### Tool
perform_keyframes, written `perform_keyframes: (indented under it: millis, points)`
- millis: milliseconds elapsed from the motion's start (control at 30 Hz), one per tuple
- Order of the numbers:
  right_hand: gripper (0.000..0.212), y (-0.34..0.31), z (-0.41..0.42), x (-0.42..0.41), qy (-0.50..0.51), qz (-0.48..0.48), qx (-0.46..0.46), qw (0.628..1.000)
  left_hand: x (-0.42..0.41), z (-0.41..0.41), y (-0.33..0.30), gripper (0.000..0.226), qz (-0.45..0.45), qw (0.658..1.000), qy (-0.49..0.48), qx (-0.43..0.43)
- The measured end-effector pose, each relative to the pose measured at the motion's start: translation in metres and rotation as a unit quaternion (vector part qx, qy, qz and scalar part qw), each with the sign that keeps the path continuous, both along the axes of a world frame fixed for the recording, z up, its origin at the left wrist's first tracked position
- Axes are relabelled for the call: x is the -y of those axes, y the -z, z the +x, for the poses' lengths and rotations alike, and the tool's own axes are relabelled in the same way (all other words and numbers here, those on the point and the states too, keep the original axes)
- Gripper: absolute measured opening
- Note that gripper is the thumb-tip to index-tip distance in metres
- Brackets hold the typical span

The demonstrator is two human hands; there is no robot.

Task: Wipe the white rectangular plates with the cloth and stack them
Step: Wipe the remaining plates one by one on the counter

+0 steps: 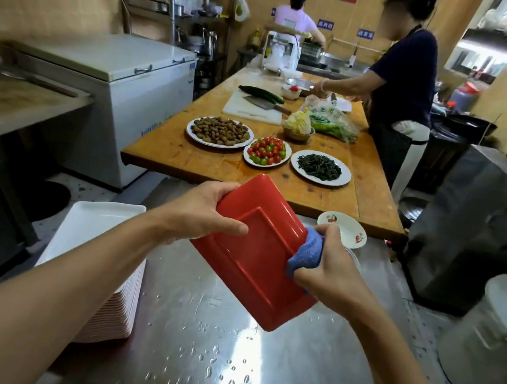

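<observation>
I hold a rectangular plate (pixel 254 256) tilted above the wet steel table (pixel 216 354); its red underside faces me. My left hand (pixel 205 210) grips its upper left edge, thumb on the red back. My right hand (pixel 327 262) grips a blue cloth (pixel 307 252) against the plate's right edge. A tall stack of rectangular plates (pixel 102 233) with white tops stands at the table's left, partly behind my left forearm.
A small bowl with a cherry pattern (pixel 343 229) sits at the steel table's far right. Beyond is a wooden table (pixel 216 165) with three plates of food, a cutting board and cleaver. A person works at its right side; another stands far back. A white chest freezer (pixel 124 74) stands left.
</observation>
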State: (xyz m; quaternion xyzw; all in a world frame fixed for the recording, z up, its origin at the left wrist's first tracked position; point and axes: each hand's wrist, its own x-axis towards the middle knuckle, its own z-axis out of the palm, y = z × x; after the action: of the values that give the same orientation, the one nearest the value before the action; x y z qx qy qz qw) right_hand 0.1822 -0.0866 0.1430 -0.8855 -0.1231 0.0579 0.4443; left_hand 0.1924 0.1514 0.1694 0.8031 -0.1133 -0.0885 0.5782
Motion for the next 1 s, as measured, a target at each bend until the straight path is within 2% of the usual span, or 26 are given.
perform_keyframes:
  millis: [200, 367, 467, 533, 633, 733, 833, 1000]
  points:
    - [0.060, -0.018, 0.001, -0.035, -0.049, -0.023, 0.050, 0.997, 0.001, -0.006, 0.011, 0.037, -0.028, 0.997, -0.069, 0.026]
    - [0.046, -0.017, 0.007, -0.060, -0.037, -0.081, 0.245, 0.965, 0.002, -0.012, 0.010, 0.037, -0.051, 0.993, -0.103, 0.031]
    - [0.046, -0.008, 0.009, -0.054, -0.027, -0.115, 0.287, 0.951, -0.007, -0.017, 0.011, 0.035, -0.102, 0.987, -0.127, 0.006]
    - [0.045, 0.001, 0.010, -0.039, -0.011, -0.146, 0.290, 0.946, -0.015, -0.021, 0.014, 0.033, -0.147, 0.978, -0.148, -0.013]
    - [0.039, 0.011, 0.011, -0.017, 0.003, -0.105, 0.249, 0.963, -0.023, -0.025, 0.021, 0.029, -0.205, 0.960, -0.186, -0.043]
    - [0.051, 0.016, 0.009, -0.013, -0.012, -0.077, 0.217, 0.973, -0.020, -0.024, 0.032, 0.022, -0.254, 0.935, -0.230, -0.095]
    - [0.055, 0.025, -0.003, -0.017, -0.030, -0.083, 0.251, 0.964, -0.017, -0.020, 0.039, 0.014, -0.314, 0.897, -0.270, -0.156]
    - [0.051, 0.045, -0.030, -0.013, -0.021, -0.097, 0.280, 0.955, -0.014, -0.022, 0.047, 0.008, -0.344, 0.865, -0.291, -0.223]
